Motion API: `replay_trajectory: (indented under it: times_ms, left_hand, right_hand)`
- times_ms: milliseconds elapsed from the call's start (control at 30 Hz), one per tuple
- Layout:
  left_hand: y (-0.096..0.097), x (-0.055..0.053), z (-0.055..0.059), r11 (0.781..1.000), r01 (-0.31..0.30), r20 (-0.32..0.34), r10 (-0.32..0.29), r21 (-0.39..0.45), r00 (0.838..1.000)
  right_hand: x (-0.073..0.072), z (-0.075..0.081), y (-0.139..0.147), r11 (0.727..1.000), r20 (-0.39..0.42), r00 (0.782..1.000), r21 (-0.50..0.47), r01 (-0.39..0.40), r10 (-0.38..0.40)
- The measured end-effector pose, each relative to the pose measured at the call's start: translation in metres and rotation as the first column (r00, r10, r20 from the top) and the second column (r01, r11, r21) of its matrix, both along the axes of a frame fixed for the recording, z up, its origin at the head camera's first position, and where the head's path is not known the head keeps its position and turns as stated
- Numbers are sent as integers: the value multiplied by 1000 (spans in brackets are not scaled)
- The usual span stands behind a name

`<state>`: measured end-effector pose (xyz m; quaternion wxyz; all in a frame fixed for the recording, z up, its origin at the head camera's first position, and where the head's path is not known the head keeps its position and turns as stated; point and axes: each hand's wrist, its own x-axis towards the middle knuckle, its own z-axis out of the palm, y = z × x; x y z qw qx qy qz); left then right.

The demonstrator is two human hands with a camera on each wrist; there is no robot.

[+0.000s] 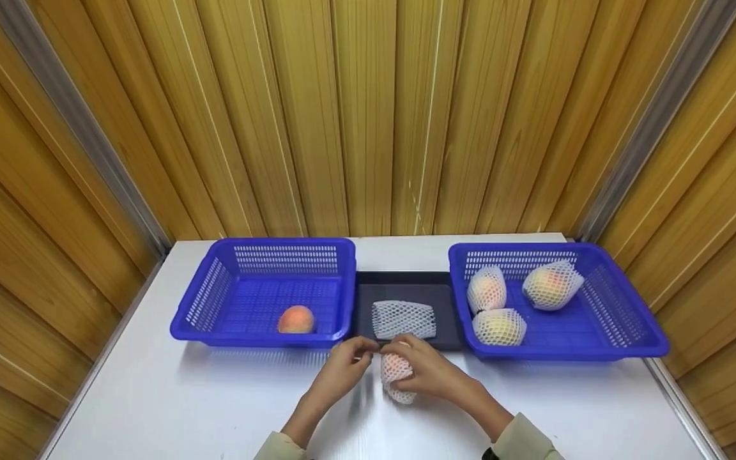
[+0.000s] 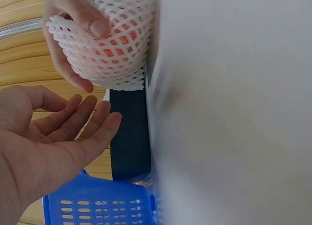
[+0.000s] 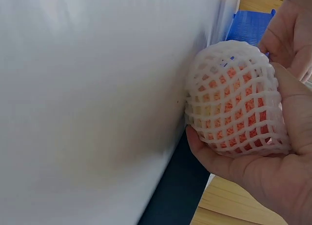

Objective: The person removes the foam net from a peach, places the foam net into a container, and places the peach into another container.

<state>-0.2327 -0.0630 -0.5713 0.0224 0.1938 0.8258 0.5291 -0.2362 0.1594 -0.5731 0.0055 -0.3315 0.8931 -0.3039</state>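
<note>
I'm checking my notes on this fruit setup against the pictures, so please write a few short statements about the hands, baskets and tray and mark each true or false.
1. The right hand grips the netted fruit. True.
2. The left hand also grips that fruit. False: its fingers are straight, beside it.
3. The left basket holds one bare fruit. True.
4. The right basket holds four netted fruits. False: three.
5. An empty foam net lies on the dark tray. True.
</note>
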Motion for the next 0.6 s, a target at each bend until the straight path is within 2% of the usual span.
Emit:
replay_trajectory:
  times_ms: [100,233,433,600]
  left_hand:
    - [-4,-1,0,997,-8,-17,7,-74,1000]
    - [-5,0,-2,991,-10,-8,9,-132,1000]
    - [-7,-2,0,987,1,-43,-8,-160,999]
    - [-8,-5,-1,989,5,-57,-14,-150,998]
  right_hand:
    - [-2,3,-2,1000,-12,1000,-7,11,-11]
    - [1,6,-2,1000,-35,999,9,19,-19]
    - [6,6,-2,999,-112,993,16,39,-37]
    - [8,6,-5,998,-199,979,-6,55,-55]
